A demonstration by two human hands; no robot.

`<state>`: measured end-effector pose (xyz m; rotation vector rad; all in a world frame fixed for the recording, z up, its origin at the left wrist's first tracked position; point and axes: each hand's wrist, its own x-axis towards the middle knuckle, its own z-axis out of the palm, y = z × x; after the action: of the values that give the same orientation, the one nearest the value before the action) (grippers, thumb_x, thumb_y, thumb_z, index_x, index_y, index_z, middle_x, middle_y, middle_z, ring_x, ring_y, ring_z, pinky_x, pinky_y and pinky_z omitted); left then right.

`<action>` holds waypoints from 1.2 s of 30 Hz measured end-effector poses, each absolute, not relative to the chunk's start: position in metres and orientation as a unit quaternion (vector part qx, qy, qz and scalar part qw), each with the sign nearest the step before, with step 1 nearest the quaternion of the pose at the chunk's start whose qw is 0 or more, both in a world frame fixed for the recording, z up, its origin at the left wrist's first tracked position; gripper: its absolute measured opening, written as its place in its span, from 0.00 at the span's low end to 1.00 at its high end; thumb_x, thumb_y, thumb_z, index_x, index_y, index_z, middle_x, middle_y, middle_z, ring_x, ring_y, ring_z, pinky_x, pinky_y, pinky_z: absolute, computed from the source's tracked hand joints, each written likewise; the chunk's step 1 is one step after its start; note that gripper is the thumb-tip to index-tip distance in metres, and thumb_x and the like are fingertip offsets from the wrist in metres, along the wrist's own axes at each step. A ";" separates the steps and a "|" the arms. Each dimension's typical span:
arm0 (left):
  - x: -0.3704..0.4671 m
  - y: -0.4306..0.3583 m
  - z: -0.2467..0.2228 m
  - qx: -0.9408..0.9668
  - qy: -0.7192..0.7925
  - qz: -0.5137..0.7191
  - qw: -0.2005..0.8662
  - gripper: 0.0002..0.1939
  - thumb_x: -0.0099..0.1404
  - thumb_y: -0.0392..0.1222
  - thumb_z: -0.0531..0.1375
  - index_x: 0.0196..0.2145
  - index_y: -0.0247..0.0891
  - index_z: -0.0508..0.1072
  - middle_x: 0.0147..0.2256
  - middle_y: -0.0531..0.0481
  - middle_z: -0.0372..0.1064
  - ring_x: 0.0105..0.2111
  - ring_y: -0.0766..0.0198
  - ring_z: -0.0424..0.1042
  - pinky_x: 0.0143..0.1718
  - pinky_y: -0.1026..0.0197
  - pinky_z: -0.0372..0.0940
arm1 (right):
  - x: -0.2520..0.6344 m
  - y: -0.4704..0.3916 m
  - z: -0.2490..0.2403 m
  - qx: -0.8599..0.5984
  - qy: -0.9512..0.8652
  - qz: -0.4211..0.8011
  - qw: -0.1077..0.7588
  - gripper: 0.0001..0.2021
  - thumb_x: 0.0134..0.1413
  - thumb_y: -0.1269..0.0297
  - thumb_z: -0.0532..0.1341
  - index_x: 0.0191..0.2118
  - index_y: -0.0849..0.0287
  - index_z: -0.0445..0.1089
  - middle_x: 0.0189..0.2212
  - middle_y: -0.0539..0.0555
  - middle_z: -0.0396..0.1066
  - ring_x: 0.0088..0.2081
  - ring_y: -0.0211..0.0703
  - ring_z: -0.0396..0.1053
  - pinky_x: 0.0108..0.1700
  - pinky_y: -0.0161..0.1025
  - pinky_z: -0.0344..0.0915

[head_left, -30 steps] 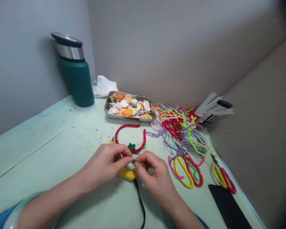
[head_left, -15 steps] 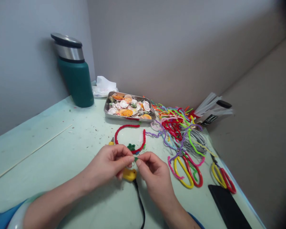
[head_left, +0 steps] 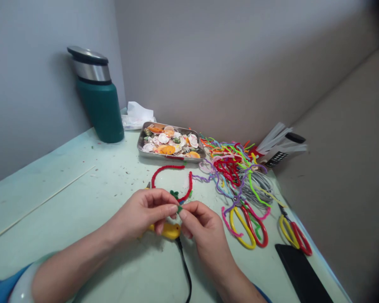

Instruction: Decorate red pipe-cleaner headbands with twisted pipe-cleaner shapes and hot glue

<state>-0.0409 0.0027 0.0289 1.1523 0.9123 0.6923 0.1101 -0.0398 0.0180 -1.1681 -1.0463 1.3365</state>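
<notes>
- Your left hand (head_left: 142, 212) and your right hand (head_left: 199, 221) met in the middle of the table (head_left: 82, 185), with the fingertips pinched together.
- Both hands pinched one tiny green piece (head_left: 179, 208) between them. It was too small to tell just what it was.
- The tiny green piece sat just above a yellow tool (head_left: 167, 230) that lay on the table under your hands.
- A black cord (head_left: 185, 269) ran from the yellow tool toward you.
- A red fuzzy wire (head_left: 172, 179) bent in a loop lay just behind your fingers.
- A heap of colored fuzzy wires (head_left: 232, 166) lay to the right.
- Two pairs of scissors (head_left: 248, 225) with red and yellow handles lay near your right hand.
- A metal tray of shells (head_left: 170, 143) sat farther back.
- A green bottle (head_left: 97, 99) stood in the far left corner.
</notes>
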 end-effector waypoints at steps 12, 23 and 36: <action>-0.039 -0.004 0.029 0.559 0.394 0.327 0.652 0.06 0.56 0.40 0.61 0.32 0.36 0.72 0.22 0.56 0.68 0.18 0.73 0.64 0.20 0.70 0.59 | 0.113 -0.039 0.013 -0.378 -0.322 0.714 0.494 0.08 0.48 0.63 0.63 0.25 0.61 0.66 0.13 0.42 0.54 0.17 0.30 0.48 0.23 0.33 0.49; -0.041 0.002 0.029 0.522 0.419 0.323 0.669 0.09 0.55 0.43 0.62 0.30 0.34 0.74 0.15 0.58 0.62 0.17 0.72 0.60 0.22 0.68 0.58 | 0.117 -0.039 0.016 -0.446 -0.384 0.646 0.485 0.13 0.52 0.58 0.60 0.25 0.61 0.67 0.15 0.44 0.58 0.19 0.31 0.51 0.25 0.33 0.49; -0.040 0.002 0.029 0.518 0.444 0.310 0.662 0.12 0.53 0.46 0.63 0.30 0.34 0.71 0.16 0.58 0.62 0.16 0.72 0.60 0.20 0.68 0.55 | 0.115 -0.037 0.019 -0.511 -0.417 0.572 0.489 0.10 0.48 0.60 0.63 0.26 0.61 0.68 0.14 0.44 0.58 0.19 0.32 0.53 0.24 0.32 0.51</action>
<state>-0.0397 0.0019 0.0289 1.1708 1.0028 0.7011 0.1146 -0.0370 0.0192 -1.2409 -1.0129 1.3894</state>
